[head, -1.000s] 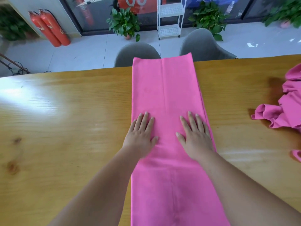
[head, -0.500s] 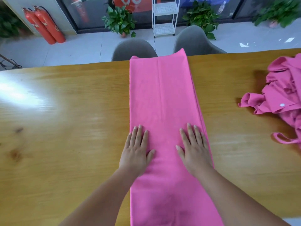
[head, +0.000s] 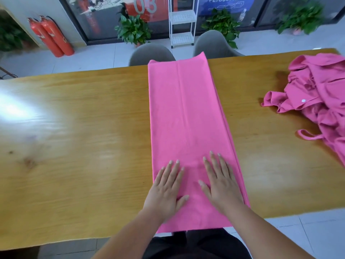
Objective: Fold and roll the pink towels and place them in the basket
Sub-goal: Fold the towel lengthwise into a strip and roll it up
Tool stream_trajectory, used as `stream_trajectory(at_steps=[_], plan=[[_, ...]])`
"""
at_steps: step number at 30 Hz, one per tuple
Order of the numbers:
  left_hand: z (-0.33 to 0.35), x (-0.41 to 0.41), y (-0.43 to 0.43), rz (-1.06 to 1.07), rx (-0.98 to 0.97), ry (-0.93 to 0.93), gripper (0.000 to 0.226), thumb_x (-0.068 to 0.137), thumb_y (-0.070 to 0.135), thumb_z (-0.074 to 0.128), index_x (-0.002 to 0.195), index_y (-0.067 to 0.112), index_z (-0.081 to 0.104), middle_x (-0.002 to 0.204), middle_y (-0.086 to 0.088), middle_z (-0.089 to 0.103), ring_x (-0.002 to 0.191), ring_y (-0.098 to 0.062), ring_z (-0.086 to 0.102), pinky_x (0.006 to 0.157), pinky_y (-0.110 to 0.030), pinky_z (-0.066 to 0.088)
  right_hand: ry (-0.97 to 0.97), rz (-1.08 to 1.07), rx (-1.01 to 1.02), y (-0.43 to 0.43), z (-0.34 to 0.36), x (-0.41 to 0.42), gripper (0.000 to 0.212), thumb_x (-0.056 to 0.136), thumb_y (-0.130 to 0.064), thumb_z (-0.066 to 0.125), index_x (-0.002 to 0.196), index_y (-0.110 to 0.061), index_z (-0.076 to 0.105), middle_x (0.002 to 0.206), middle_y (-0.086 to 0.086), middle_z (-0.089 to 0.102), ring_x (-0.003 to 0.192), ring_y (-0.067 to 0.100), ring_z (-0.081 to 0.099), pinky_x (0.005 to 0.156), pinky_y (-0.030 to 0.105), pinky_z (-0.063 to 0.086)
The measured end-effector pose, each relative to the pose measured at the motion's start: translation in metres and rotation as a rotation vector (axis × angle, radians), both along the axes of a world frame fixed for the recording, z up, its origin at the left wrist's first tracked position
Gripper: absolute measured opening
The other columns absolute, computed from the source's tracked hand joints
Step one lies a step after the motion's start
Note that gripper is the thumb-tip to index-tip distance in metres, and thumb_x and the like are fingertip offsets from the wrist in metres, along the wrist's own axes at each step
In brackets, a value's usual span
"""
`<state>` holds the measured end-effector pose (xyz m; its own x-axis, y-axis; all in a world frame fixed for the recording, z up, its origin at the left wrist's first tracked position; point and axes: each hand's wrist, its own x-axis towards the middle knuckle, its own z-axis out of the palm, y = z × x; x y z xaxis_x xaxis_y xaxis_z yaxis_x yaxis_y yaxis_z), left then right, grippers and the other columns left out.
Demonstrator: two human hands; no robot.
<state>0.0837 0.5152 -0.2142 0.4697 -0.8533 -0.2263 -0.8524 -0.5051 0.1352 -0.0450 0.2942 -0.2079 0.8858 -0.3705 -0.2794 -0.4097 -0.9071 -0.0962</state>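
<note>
A pink towel (head: 184,113), folded into a long narrow strip, lies across the wooden table (head: 78,139) from its far edge to its near edge and hangs a little over the near edge. My left hand (head: 166,191) and my right hand (head: 222,184) lie flat on the near part of the strip, fingers straight and spread, side by side. A heap of crumpled pink towels (head: 323,101) sits at the right end of the table. No basket is in view.
Two grey chairs (head: 151,53) stand behind the table's far edge. Beyond them are a white shelf rack (head: 182,25), potted plants (head: 133,30) and two red fire extinguishers (head: 52,36) on a tiled floor.
Both flat hands have slid along the towel towards me, smoothing it. The view has tilted down, so the towel's near end and the table's near edge now show.
</note>
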Motion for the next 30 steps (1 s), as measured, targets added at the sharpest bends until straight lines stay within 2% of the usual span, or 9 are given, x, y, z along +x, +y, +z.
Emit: stream_trajectory(at_steps=[4, 7, 11, 14, 17, 19, 24, 27, 30], plan=[[-0.006, -0.016, 0.022, -0.035, 0.003, 0.005, 0.084, 0.106, 0.072, 0.031, 0.170, 0.021, 0.011, 0.178, -0.002, -0.001, 0.164, -0.027, -0.002, 0.128, -0.051, 0.013, 0.028, 0.038, 0.016, 0.012, 0.002, -0.038, 0.078, 0.104, -0.074, 0.019, 0.167, -0.038, -0.009, 0.175, -0.003, -0.019, 0.161, 0.025, -0.019, 0.129, 0.052, 0.007], [-0.001, -0.015, 0.019, -0.065, 0.077, -0.001, 0.084, 0.106, 0.074, 0.019, 0.169, 0.023, -0.004, 0.176, 0.000, -0.015, 0.161, -0.025, -0.019, 0.128, -0.051, 0.001, 0.077, 0.071, 0.044, 0.006, 0.007, -0.036, 0.080, 0.102, -0.077, 0.015, 0.162, -0.041, -0.024, 0.169, -0.006, -0.035, 0.156, 0.023, -0.034, 0.131, 0.051, -0.002], [0.011, -0.020, 0.015, -0.029, 0.144, 0.012, 0.083, 0.106, 0.073, 0.014, 0.167, 0.026, -0.014, 0.172, -0.001, -0.029, 0.157, -0.024, -0.031, 0.130, -0.052, -0.006, 0.103, 0.088, 0.068, 0.003, 0.011, -0.032, 0.083, 0.101, -0.077, 0.019, 0.160, -0.041, -0.027, 0.166, -0.005, -0.041, 0.153, 0.024, -0.038, 0.129, 0.050, -0.009], [0.028, -0.035, 0.017, 0.116, 0.171, 0.028, 0.080, 0.107, 0.067, 0.020, 0.169, 0.023, -0.007, 0.175, -0.005, -0.017, 0.161, -0.029, -0.018, 0.132, -0.047, -0.004, 0.144, 0.099, 0.062, -0.001, 0.019, -0.032, 0.082, 0.103, -0.069, 0.031, 0.166, -0.039, -0.012, 0.172, 0.001, -0.029, 0.160, 0.030, -0.020, 0.130, 0.051, 0.001], [0.043, -0.050, 0.031, 0.196, 0.149, 0.051, 0.075, 0.110, 0.057, 0.028, 0.169, 0.018, 0.005, 0.176, -0.001, 0.001, 0.163, -0.026, -0.003, 0.131, -0.041, 0.010, 0.115, 0.080, 0.021, 0.002, 0.022, -0.054, 0.071, 0.102, -0.062, 0.015, 0.168, -0.036, 0.005, 0.176, 0.001, -0.010, 0.162, 0.033, 0.001, 0.129, 0.052, 0.015], [0.047, -0.053, 0.037, 0.213, 0.146, 0.094, 0.074, 0.109, 0.055, 0.036, 0.169, 0.021, 0.011, 0.175, 0.003, 0.006, 0.163, -0.022, 0.002, 0.130, -0.040, 0.017, 0.110, 0.068, 0.012, 0.007, 0.021, -0.071, 0.071, 0.101, -0.059, 0.005, 0.168, -0.036, 0.002, 0.176, 0.001, -0.010, 0.162, 0.032, 0.001, 0.129, 0.051, 0.015], [0.055, -0.047, 0.033, 0.318, 0.140, 0.201, 0.066, 0.100, 0.048, 0.057, 0.161, 0.033, 0.034, 0.166, 0.013, 0.025, 0.154, -0.017, 0.028, 0.116, -0.043, 0.047, 0.166, 0.099, 0.042, 0.004, 0.038, -0.068, 0.073, 0.108, -0.054, 0.040, 0.167, -0.037, 0.000, 0.176, 0.001, -0.011, 0.162, 0.031, -0.002, 0.129, 0.049, 0.017], [0.062, -0.039, 0.029, 0.346, 0.176, 0.231, 0.059, 0.099, 0.047, 0.059, 0.155, 0.035, 0.045, 0.159, 0.013, 0.037, 0.142, -0.020, 0.043, 0.110, -0.044, 0.051, 0.206, 0.098, 0.094, 0.003, 0.049, -0.064, 0.069, 0.109, -0.051, 0.041, 0.167, -0.037, 0.007, 0.176, 0.000, -0.007, 0.161, 0.031, 0.001, 0.126, 0.052, 0.027], [0.067, -0.031, 0.029, 0.317, 0.199, 0.246, 0.055, 0.099, 0.047, 0.059, 0.152, 0.037, 0.049, 0.154, 0.013, 0.042, 0.140, -0.019, 0.045, 0.111, -0.045, 0.050, 0.219, 0.071, 0.115, 0.006, 0.056, -0.061, 0.063, 0.109, -0.050, 0.041, 0.166, -0.037, 0.016, 0.176, 0.001, 0.000, 0.161, 0.032, 0.006, 0.123, 0.054, 0.033]])
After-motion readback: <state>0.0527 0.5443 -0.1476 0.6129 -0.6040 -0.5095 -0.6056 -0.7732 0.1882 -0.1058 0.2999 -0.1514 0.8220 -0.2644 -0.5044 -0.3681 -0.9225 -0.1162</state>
